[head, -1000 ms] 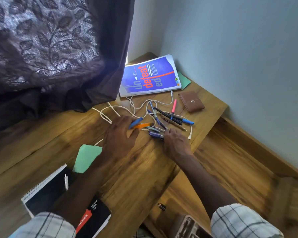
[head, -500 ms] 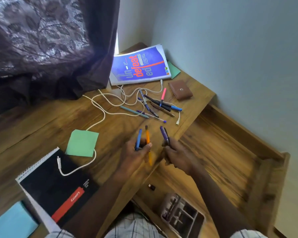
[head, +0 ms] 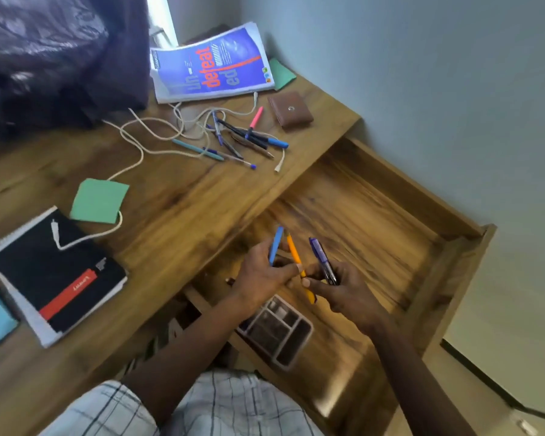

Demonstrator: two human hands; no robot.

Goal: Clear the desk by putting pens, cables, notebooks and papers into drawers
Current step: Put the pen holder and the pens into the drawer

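Left hand [head: 260, 272] clamped on blue pen [head: 276, 245] and orange pen [head: 298, 265]; right hand [head: 343, 292] on purple pen [head: 323, 261]. Shafts point away, over open drawer [head: 375, 215]. Organizer tray [head: 279, 335] directly below, nearer body, under left wrist.
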